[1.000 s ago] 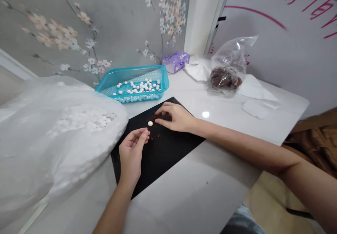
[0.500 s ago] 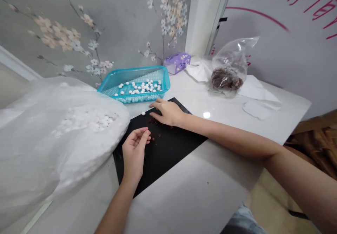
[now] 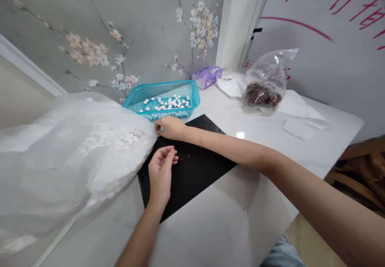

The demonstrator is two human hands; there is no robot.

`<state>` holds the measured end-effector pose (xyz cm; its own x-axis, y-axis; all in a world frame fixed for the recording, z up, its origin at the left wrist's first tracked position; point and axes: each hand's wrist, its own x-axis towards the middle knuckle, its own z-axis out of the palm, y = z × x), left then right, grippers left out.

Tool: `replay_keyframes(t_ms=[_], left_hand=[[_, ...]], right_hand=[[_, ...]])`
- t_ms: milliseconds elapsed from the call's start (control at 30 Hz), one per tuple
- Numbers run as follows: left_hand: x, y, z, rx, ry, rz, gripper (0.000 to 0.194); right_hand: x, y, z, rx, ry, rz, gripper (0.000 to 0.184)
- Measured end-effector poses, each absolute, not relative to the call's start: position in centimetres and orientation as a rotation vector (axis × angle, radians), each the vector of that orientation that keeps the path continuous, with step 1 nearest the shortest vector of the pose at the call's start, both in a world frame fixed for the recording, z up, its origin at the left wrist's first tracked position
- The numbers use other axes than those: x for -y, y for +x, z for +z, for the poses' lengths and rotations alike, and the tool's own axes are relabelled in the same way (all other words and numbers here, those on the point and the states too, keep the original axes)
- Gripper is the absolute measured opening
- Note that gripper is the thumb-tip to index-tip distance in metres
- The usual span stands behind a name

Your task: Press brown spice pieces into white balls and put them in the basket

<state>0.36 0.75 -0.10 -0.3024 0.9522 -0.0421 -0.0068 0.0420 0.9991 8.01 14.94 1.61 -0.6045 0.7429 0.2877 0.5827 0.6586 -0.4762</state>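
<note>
White tabletop [image 3: 216, 219] in a corner, flowered panel [image 3: 144, 26] behind, whiteboard [image 3: 315, 66] at right. Black mat [image 3: 192, 183] lies askew, brown crumbs [image 3: 188, 155] scattered on it. Left hand [image 3: 161, 166] is over the mat's left part, thumb and forefinger tips nearly together; nothing visible between, can't tell if they pinch a crumb. Right hand [image 3: 170, 128] extends over the mat's far left edge, between big bag [image 3: 90, 179] and blue basket [image 3: 164, 84], fingers curled in; can't tell how tightly or on what, nor if they touch the bag. White balls [image 3: 171, 103] sit in the basket, more show through the big bag. Clear bag [image 3: 272, 64] with brown stuff [image 3: 260, 94] stands farther right, by white paper [image 3: 296, 104] and a purple pack [image 3: 207, 76]. Risks: right forearm passes over the crumbs and, if lowered, could smear or drag them; right knuckles could snag the bag or nudge the basket, both being close; a loose ball would likely roll. Hidden: mat strip behind right forearm, right fingertips mostly. Big bag runs off the left edge, contents cloudy; whiteboard writing cut off.
</note>
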Motion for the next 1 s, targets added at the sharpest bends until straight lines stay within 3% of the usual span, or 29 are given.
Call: replay_keyframes(t_ms=[133,367,567,767,1000], left_hand=[[-0.9,0.4,-0.3,-1.418,0.935,1.467,0.026],[-0.9,0.6,-0.1,-1.401,0.938,1.5,0.031],[-0.9,0.7,-0.1,-1.43,0.957,1.457,0.037],[-1.0,1.0,0.0,-1.471,0.999,1.436,0.027],[-0.9,0.9,0.2,-1.499,1.045,1.398,0.028]], right_hand=[[-13.7,8.5,1.7,2.245,-0.991,0.56,0.014],[-7.4,12.7,1.8,1.984,-0.701,1.041,0.017],[-7.3,16.6,1.5,2.184,-0.791,0.799,0.026],[-8.7,19.5,1.3,2.314,-1.319,0.541,0.02],[-8.4,19.0,0.7,2.386,-1.219,0.449,0.027]])
